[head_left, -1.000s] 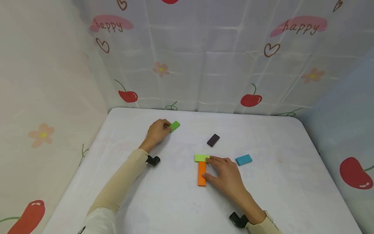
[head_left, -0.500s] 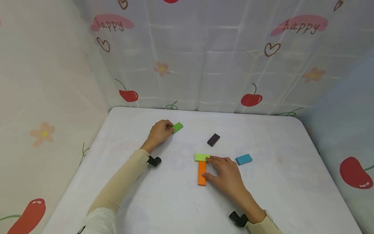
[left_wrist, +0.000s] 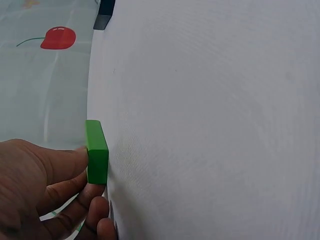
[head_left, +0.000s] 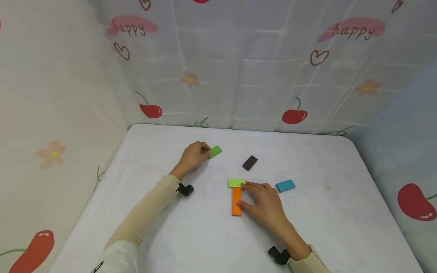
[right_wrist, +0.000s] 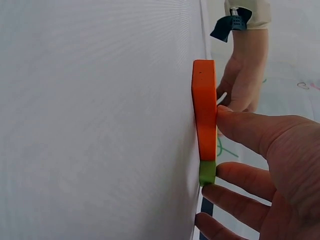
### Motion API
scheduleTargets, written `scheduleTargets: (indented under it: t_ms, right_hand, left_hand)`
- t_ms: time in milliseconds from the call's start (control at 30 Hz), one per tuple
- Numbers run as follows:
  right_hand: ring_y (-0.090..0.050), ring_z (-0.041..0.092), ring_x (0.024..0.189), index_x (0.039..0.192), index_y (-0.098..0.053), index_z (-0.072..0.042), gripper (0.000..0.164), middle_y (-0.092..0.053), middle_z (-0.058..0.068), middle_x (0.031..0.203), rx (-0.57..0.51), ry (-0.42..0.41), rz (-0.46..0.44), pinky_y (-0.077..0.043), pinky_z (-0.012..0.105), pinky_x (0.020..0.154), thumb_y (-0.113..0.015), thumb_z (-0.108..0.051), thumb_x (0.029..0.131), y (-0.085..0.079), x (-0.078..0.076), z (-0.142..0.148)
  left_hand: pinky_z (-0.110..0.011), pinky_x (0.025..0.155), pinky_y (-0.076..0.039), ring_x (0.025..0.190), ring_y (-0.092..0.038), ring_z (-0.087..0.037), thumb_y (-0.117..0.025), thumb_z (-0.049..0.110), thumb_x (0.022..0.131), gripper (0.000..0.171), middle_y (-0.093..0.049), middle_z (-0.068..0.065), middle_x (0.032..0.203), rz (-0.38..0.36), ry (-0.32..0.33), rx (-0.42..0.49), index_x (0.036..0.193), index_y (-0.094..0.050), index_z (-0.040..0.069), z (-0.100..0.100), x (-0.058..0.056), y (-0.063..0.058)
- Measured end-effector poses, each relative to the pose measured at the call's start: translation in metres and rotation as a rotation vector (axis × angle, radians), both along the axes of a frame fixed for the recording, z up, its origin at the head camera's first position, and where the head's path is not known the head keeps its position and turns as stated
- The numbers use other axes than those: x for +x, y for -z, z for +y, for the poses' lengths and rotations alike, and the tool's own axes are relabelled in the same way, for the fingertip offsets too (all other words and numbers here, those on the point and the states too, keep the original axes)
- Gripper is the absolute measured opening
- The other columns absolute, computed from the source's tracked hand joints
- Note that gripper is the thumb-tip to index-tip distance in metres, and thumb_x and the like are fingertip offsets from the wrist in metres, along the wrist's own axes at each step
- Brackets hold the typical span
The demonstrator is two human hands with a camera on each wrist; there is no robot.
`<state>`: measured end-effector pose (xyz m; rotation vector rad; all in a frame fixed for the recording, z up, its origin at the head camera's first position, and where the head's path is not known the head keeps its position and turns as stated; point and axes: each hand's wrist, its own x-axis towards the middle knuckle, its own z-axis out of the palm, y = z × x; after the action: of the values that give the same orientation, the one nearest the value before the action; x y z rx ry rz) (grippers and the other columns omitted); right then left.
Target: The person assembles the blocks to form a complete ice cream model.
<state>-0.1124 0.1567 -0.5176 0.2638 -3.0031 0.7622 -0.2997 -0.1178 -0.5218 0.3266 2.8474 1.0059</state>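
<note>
In the head view, a green block [head_left: 215, 151] is pinched between the thumb and fingers of my left hand [head_left: 194, 154], toward the back left of the table. The left wrist view shows the thumb against one side of that green block [left_wrist: 97, 155]. An orange block [head_left: 236, 203] lies lengthwise, its far end against a light green block [head_left: 235, 183] set crosswise, like a T. My right hand [head_left: 264, 203] touches both: the thumb rests on the orange block [right_wrist: 205, 105], and fairly straight fingers are at the light green block [right_wrist: 207, 172].
A dark block [head_left: 250, 163] lies behind the T, and a blue block [head_left: 285, 185] lies right of my right hand. The white table [head_left: 341, 220] is bounded by a printed curtain [head_left: 235, 76] at the back and sides. A black wrist camera [head_left: 279, 256] juts beside my right wrist.
My left hand has moved right and slightly nearer with the green block in its pinch. My right hand and the orange and light green blocks have stayed in place.
</note>
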Motion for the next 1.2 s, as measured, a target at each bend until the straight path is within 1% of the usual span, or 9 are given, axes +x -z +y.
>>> scheduleTargets:
  t_ms: [167, 233, 500, 733, 833, 1033, 1200]
  right_hand:
    - [-0.064, 0.032, 0.128, 0.138, -0.075, -0.021, 0.061, -0.073, 0.001, 0.144, 0.009, -0.003, -0.007, -0.05, 0.056, 0.107, -0.091, -0.045, 0.084, -0.002, -0.001, -0.001]
    - [-0.064, 0.032, 0.128, 0.138, -0.075, -0.021, 0.061, -0.073, 0.002, 0.144, 0.011, -0.004, -0.007, -0.05, 0.056, 0.106, -0.091, -0.045, 0.084, -0.002, -0.001, -0.001]
    - [-0.064, 0.033, 0.128, 0.138, -0.075, -0.021, 0.061, -0.073, 0.002, 0.144, 0.007, -0.002, -0.011, -0.05, 0.056, 0.107, -0.091, -0.044, 0.084, -0.002, -0.001, -0.002]
    - [-0.065, 0.032, 0.128, 0.137, -0.076, -0.021, 0.061, -0.074, 0.001, 0.143, 0.011, 0.001, -0.002, -0.05, 0.056, 0.106, -0.092, -0.044, 0.083, -0.002, -0.001, -0.001]
    - [-0.065, 0.032, 0.128, 0.137, -0.076, -0.021, 0.061, -0.074, 0.001, 0.143, 0.011, 0.001, 0.0, -0.05, 0.056, 0.106, -0.092, -0.044, 0.083, -0.001, -0.001, -0.001]
    - [-0.065, 0.032, 0.127, 0.137, -0.076, -0.02, 0.061, -0.074, 0.002, 0.143, 0.02, 0.004, 0.002, -0.051, 0.055, 0.105, -0.092, -0.044, 0.083, -0.001, -0.001, -0.002]
    - [-0.065, 0.032, 0.126, 0.137, -0.076, -0.021, 0.061, -0.074, 0.002, 0.143, 0.007, 0.001, 0.003, -0.05, 0.055, 0.104, -0.092, -0.044, 0.083, -0.002, -0.001, -0.001]
  left_hand:
    - [-0.042, 0.093, -0.056, 0.104, -0.07, -0.024, -0.074, 0.027, 0.102, 0.025, -0.076, -0.007, 0.113, 0.003, 0.018, -0.007, 0.121, -0.077, 0.011, 0.006, 0.002, 0.002]
    - [-0.042, 0.092, -0.056, 0.103, -0.07, -0.024, -0.074, 0.026, 0.102, 0.024, -0.076, -0.007, 0.113, 0.001, 0.023, -0.012, 0.121, -0.077, 0.012, 0.008, 0.004, 0.002]
    - [-0.04, 0.089, -0.055, 0.1, -0.068, -0.021, -0.074, 0.026, 0.102, 0.023, -0.075, -0.004, 0.112, -0.008, 0.039, -0.012, 0.12, -0.078, 0.014, 0.017, 0.016, -0.002]
    - [-0.036, 0.085, -0.054, 0.095, -0.067, -0.019, -0.075, 0.026, 0.101, 0.02, -0.075, -0.003, 0.109, 0.025, 0.081, -0.012, 0.117, -0.079, 0.014, 0.027, 0.024, 0.0]
    - [-0.034, 0.082, -0.053, 0.093, -0.065, -0.018, -0.076, 0.026, 0.101, 0.02, -0.074, -0.003, 0.108, 0.019, 0.094, -0.014, 0.118, -0.079, 0.015, 0.032, 0.028, -0.001]
    - [-0.031, 0.077, -0.049, 0.088, -0.062, -0.015, -0.074, 0.029, 0.103, 0.02, -0.071, 0.001, 0.105, 0.011, 0.133, -0.05, 0.118, -0.079, 0.017, 0.041, 0.036, -0.002]
    - [-0.031, 0.078, -0.05, 0.088, -0.062, -0.016, -0.076, 0.026, 0.102, 0.018, -0.071, 0.001, 0.104, 0.005, 0.156, -0.054, 0.117, -0.079, 0.017, 0.046, 0.041, -0.005]
